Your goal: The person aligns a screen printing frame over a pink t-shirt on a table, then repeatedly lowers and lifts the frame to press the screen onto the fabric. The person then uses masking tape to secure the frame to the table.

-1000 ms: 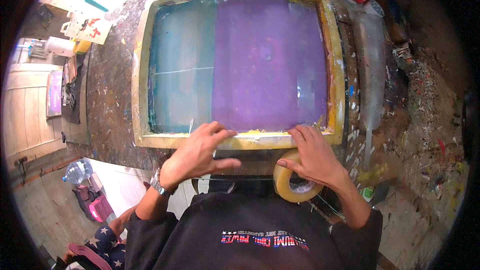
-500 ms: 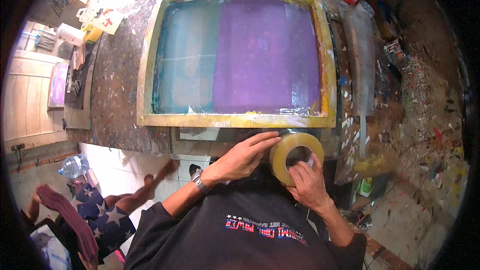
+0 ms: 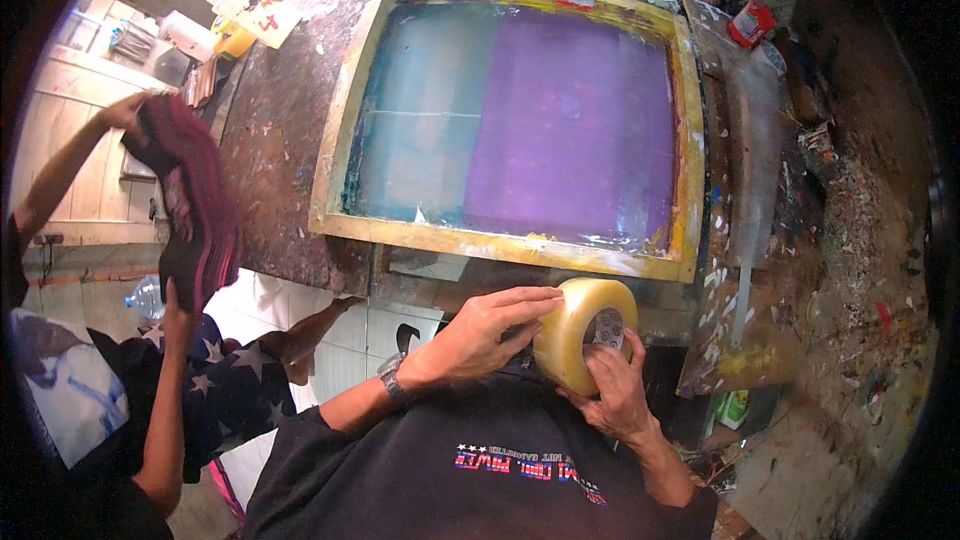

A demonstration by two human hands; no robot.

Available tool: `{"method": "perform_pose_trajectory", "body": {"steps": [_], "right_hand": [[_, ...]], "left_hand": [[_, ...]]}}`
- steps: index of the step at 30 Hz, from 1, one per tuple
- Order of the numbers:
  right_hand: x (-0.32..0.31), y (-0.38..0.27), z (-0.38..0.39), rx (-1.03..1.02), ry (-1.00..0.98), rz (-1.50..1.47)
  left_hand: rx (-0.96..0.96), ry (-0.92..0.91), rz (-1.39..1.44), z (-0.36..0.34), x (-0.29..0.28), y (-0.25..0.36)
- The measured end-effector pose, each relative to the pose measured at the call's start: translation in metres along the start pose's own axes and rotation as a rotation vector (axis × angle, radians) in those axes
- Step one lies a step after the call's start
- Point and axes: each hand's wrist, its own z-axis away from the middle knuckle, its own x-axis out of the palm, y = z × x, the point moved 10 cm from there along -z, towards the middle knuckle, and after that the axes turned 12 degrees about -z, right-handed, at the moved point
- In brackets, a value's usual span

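Note:
A thick roll of clear yellowish packing tape (image 3: pixel 560 340) is up in front of my chest, just short of the screen frame. My right hand (image 3: pixel 618 385) grips it from the right, with fingers hooked into its core and the thumb inside. Around the inside of the core runs a printed grey lining. My left hand (image 3: pixel 485 335), with a metal watch on the wrist, has its fingers stretched out and the fingertips touching the roll's left side. Beyond both hands lies a silk-screen frame (image 3: pixel 480 242), wooden and yellow-stained, with teal and purple mesh (image 3: pixel 570 120).
At the left another person holds up a stack of dark cloth with pink edges (image 3: pixel 200 210) in two hands. The paint-spattered bench (image 3: pixel 280 140) carries the frame. A red container (image 3: pixel 750 24) stands at the back right. A water bottle (image 3: pixel 146 297) is low at the left.
The tape roll has tilted in my hands, its core now facing right. The other person's cloth stack has risen beside the bench. The whole view has shifted and turned slightly.

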Motion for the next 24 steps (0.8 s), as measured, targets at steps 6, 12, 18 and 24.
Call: {"method": "perform_pose_trajectory", "body": {"steps": [6,12,18,24], "right_hand": [[-0.003,0.000,0.002,-0.011,0.064,0.001],[-0.002,0.005,0.001,-0.048,0.059,0.048],[0.010,0.017,0.021,-0.084,0.063,0.093],[0.029,0.040,0.038,-0.051,0.020,0.043]], "left_hand": [[-0.057,0.150,-0.062,0.009,-0.005,0.008],[-0.326,0.029,0.295,-0.005,0.001,-0.016],[-0.249,-0.069,0.200,-0.019,0.018,-0.043],[-0.328,-0.304,0.332,0.005,0.031,-0.033]]}}
